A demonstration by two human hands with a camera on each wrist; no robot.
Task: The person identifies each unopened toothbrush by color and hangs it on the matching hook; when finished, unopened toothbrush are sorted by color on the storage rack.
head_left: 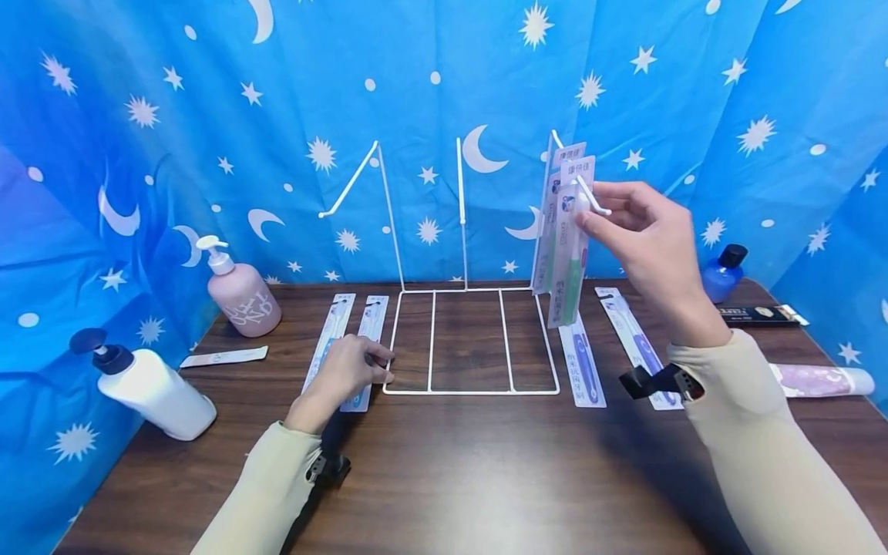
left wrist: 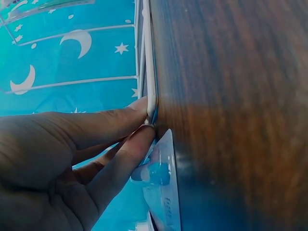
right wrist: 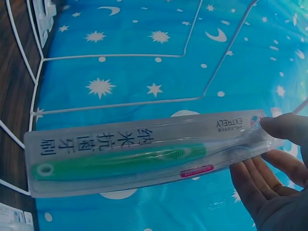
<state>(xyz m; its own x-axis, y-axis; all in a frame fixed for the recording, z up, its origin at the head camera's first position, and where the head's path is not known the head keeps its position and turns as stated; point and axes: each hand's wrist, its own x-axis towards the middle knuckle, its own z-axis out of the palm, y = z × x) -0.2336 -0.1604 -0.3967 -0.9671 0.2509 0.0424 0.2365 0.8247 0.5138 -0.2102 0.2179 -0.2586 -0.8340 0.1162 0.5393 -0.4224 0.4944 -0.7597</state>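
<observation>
A white wire rack (head_left: 472, 393) with 3 upward hooked arms stands on the wooden table. My right hand (head_left: 648, 243) pinches the edge of a packaged green toothbrush (head_left: 567, 262) near its top, at the right hook (head_left: 593, 199). Behind it hangs another packaged green toothbrush (head_left: 548, 223). In the right wrist view the toothbrush pack (right wrist: 120, 154) lies across the picture, the thumb on its printed card end. My left hand (head_left: 347, 370) grips the base wire (left wrist: 150, 72) at the rack's left side between thumb and fingertips. Beside it lies a blue packaged toothbrush (head_left: 373, 324).
Another blue packaged toothbrush (head_left: 338, 316) lies at left, two purple ones (head_left: 585, 370) at right. A pink pump bottle (head_left: 243, 301), a white pump bottle (head_left: 159, 393) and a narrow packet (head_left: 225, 356) stand or lie left. Right are a blue bottle (head_left: 724, 274), black box (head_left: 756, 315) and tube (head_left: 819, 381).
</observation>
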